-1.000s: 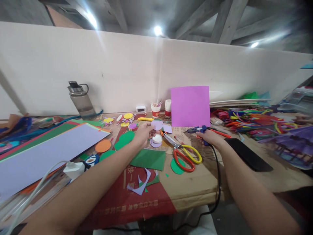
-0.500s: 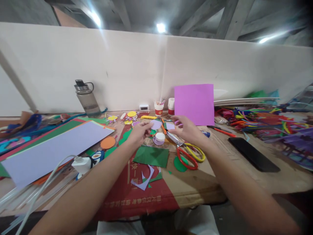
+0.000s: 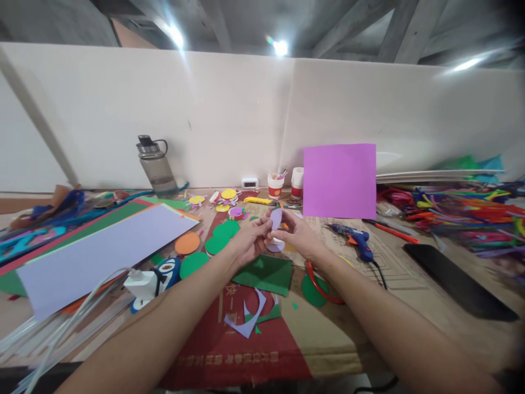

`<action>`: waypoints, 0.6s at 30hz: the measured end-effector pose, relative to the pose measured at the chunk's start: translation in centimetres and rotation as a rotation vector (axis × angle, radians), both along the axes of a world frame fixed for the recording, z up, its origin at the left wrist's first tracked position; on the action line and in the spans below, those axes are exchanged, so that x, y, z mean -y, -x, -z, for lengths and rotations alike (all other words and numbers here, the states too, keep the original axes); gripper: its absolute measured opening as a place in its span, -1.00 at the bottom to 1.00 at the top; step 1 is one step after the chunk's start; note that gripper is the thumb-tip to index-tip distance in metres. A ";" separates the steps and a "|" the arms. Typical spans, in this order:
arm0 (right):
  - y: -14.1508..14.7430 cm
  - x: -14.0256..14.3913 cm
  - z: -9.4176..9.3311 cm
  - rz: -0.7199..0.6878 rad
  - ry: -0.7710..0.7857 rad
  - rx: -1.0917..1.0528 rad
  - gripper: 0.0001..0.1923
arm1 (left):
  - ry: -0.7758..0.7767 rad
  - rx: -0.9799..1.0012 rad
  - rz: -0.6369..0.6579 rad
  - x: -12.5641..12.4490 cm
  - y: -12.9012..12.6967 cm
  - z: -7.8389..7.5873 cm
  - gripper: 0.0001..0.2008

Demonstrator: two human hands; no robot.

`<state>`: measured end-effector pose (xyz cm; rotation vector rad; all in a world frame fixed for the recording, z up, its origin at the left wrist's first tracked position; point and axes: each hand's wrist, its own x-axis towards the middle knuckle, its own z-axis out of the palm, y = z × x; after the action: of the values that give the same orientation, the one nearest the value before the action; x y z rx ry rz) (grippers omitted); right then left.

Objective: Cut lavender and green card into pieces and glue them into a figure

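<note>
Above the middle of the table, my left hand (image 3: 253, 239) pinches a small light purple paper piece (image 3: 276, 219) with a rounded edge. My right hand (image 3: 298, 234) is closed on the same piece from the other side, thumb and fingers at its edge. Beneath my hands lies a dark green paper rectangle (image 3: 268, 273), with purple paper offcuts (image 3: 251, 317) nearer to me. Scissors with a red handle (image 3: 318, 284) lie under my right forearm, which hides most of them. Several green paper circles (image 3: 225, 230) are left of my left hand.
A blue glue gun (image 3: 361, 243) and a black phone (image 3: 455, 279) lie to the right. Purple card (image 3: 339, 180) leans on the wall near paper cups (image 3: 276, 186). A water bottle (image 3: 158, 169), paper sheets (image 3: 110, 249) and a white plug (image 3: 141, 282) are left.
My right hand has come in to the left and taken hold of the paper piece beside my left hand. The piece is now turned upright. The view has shifted, and the glue gun is uncovered.
</note>
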<state>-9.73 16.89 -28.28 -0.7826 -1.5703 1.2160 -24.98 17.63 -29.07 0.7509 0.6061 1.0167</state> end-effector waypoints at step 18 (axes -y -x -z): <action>-1.4 0.2 -0.8 0.114 0.362 -0.275 -0.73 | -0.823 -1.561 -0.278 -3.5 2.4 2.5 -0.60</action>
<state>-8.32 16.68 -27.50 -0.8780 -1.0834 1.4755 -27.35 21.09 -31.61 2.2811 1.6736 0.7386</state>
